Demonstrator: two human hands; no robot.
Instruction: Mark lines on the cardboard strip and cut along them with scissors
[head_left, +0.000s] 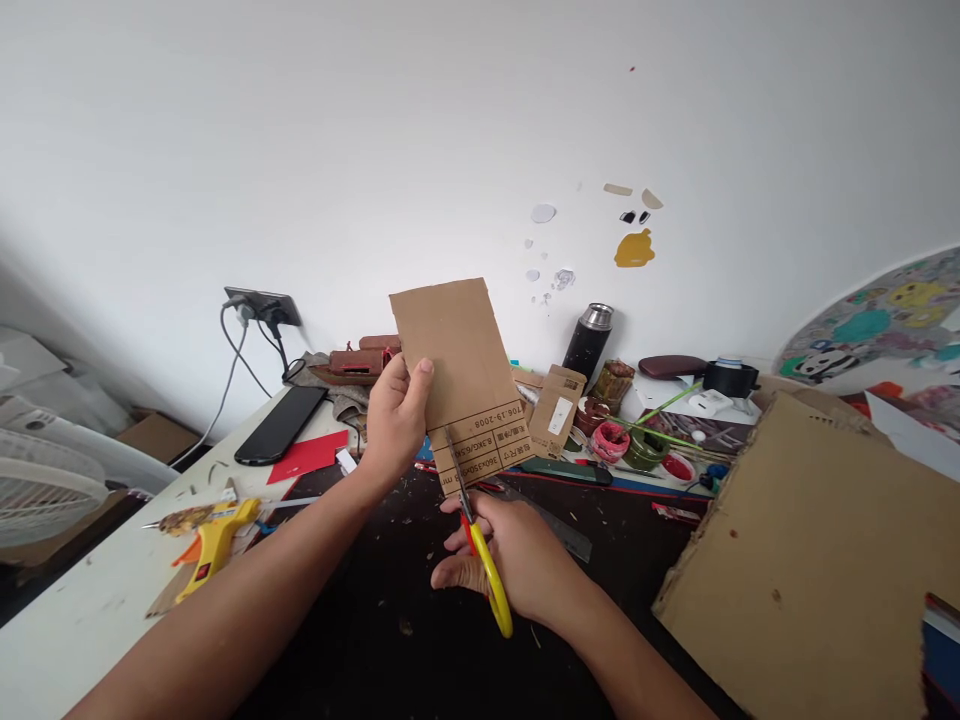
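A brown cardboard piece (454, 350) with printed text along its lower part is held up above the desk. My left hand (397, 415) grips its left edge, thumb on the near face and fingers mostly hidden behind. Scissors with yellow and red handles (487, 570) are in my right hand (502, 555), below the cardboard. Their blades reach up over the printed lower left part, and one blade lies across the face of the cardboard. The right thumb points left beside the handles.
At the left lie a yellow glue gun (217, 545), a black phone (281, 425) and red paper (309, 456). A large cardboard sheet (810, 560) covers the right side. Behind stand a black flask (589, 340) and open paint jars (610, 440); a green cutter (566, 470) lies nearer.
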